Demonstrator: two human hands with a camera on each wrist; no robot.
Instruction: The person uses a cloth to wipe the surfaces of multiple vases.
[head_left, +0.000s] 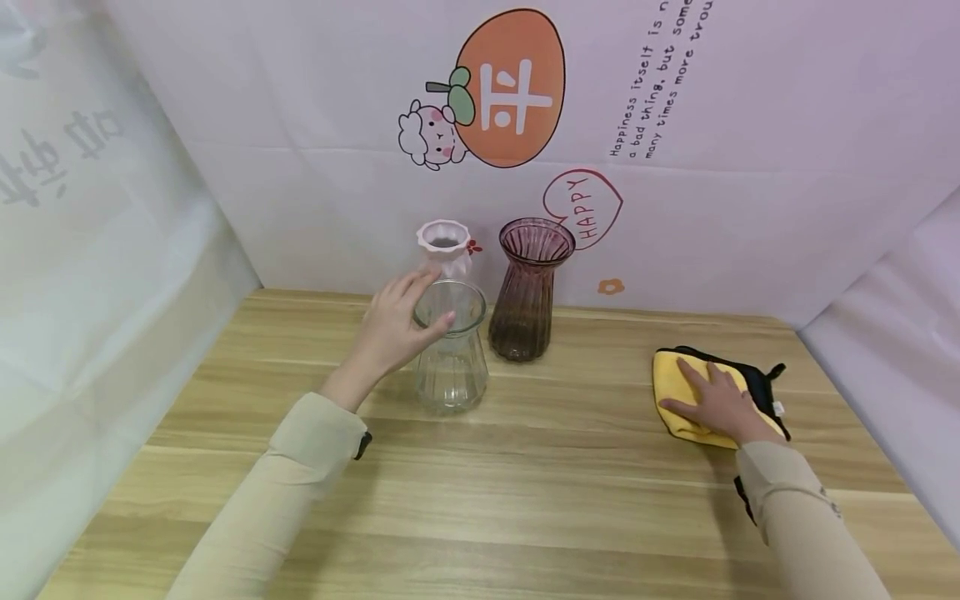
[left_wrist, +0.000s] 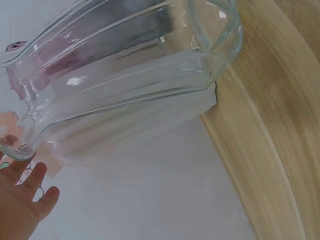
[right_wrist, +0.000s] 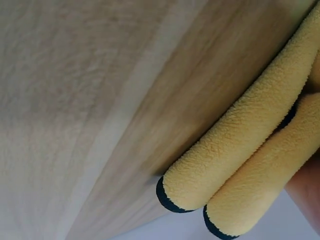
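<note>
Head view: arms [head_left: 258, 512] outstretched, the left hand [head_left: 393, 325] spreads wide around the mouth of a clear vase [head_left: 452, 379]; right of that vase, the right hand [head_left: 716, 402] lies splayed on a yellow cloth [head_left: 666, 379]. Left wrist: fingers [left_wrist: 47, 201] fan beside the vase. Right wrist: folded cloth on the tabletop [right_wrist: 150, 95].

Back wall [head_left: 337, 200]: three lines of black English lettering [head_left: 660, 92], running steeply upward and cut off by the frame edge, read "Happiness itself is n", "a bad thing, but some" and "many times more trou". A red heart outline [head_left: 583, 209] bears "HAPPY" in red, also upward. The orange fruit [head_left: 517, 50] carries a white "平" turned sideways. Left wall [head_left: 82, 250]: grey characters [head_left: 60, 158], illegible. Cloth [head_left: 667, 383]: white tag [head_left: 778, 408], too small to read.
</note>
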